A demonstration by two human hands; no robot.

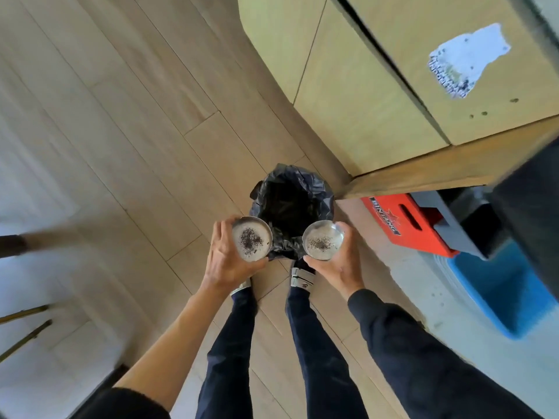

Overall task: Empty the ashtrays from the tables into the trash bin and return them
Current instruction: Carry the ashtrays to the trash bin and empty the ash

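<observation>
I stand over a small trash bin lined with a black bag, on the wooden floor just beyond my shoes. My left hand grips a round metal ashtray with dark ash specks in its middle, held level at the bin's near left rim. My right hand grips a second metal ashtray with a smaller patch of ash, held nearly level at the bin's near right rim. Both ashtrays face up.
A pale wooden counter rises right of the bin. Beneath it sit a red crate and a blue tub. Chair legs show at the left edge. Pale floor planks stretch to the left.
</observation>
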